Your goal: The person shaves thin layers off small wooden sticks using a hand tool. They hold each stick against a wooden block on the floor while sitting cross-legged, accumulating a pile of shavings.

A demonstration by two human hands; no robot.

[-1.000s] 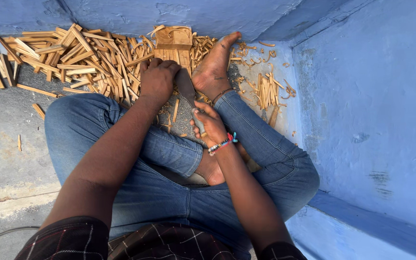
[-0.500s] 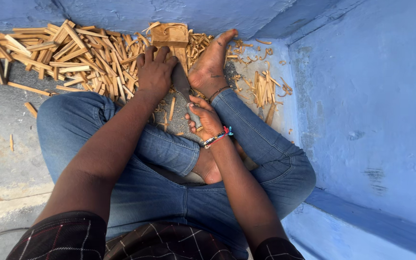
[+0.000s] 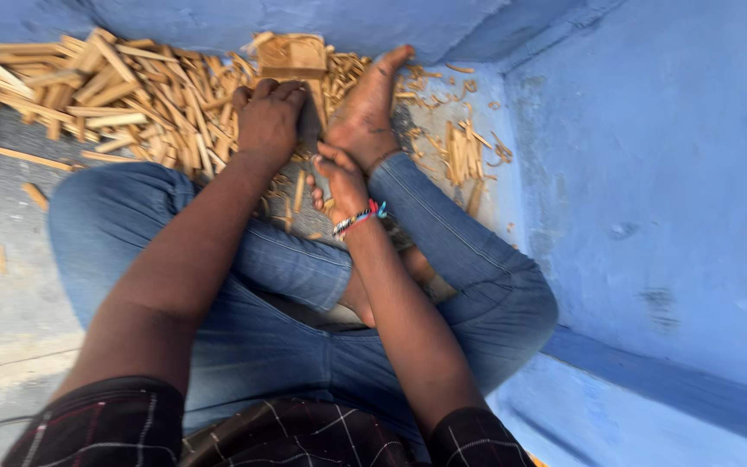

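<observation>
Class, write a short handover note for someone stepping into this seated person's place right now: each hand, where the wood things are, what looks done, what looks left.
Left hand: fingers curled down over a dark blade-like tool, just below the wooden block.
Right hand: beside the bare foot, fingers bent; whether it holds a stick is unclear.
Things: block stands against the blue wall; the foot lies beside the tool.
Done: a large pile of split sticks on the left, a smaller scatter on the right.
Left: the block still looks unsplit.
</observation>
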